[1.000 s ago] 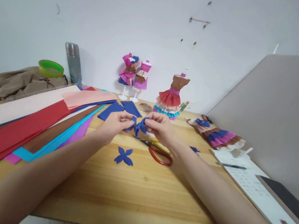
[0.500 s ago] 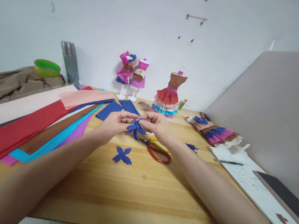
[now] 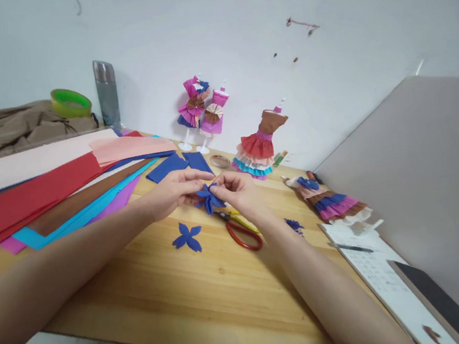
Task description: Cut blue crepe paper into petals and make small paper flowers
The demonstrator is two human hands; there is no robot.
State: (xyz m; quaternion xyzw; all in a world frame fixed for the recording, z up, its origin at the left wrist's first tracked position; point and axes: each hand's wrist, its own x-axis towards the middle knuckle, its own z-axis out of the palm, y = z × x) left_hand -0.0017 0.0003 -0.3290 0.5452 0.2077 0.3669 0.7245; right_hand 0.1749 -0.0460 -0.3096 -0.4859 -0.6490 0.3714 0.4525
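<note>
Between my two hands is a blue paper flower [image 3: 209, 199] with pointed petals, held just above the table. My left hand [image 3: 176, 194] grips its left side, the fingers stretched along behind it. The thumb and fingertips of my right hand [image 3: 236, 189] pinch the flower's upper middle. A second blue flower cutout [image 3: 187, 237] with several petals lies flat on the wood below my left hand. Scissors [image 3: 245, 236] with red and yellow handles rest under my right hand, their blades partly covered by the flower.
Coloured crepe paper strips [image 3: 32, 194] fan out at left, near folded blue pieces [image 3: 168, 168]. Several small dress forms, one brown-topped [image 3: 270, 136], stand by the wall. A paper dress [image 3: 331, 196], blue scraps [image 3: 294, 225], and a notebook [image 3: 371, 271] with a pen lie at right.
The fingers of my left hand have straightened slightly and the flower has turned a little. My right hand keeps its pinch. The rest of the table looks the same.
</note>
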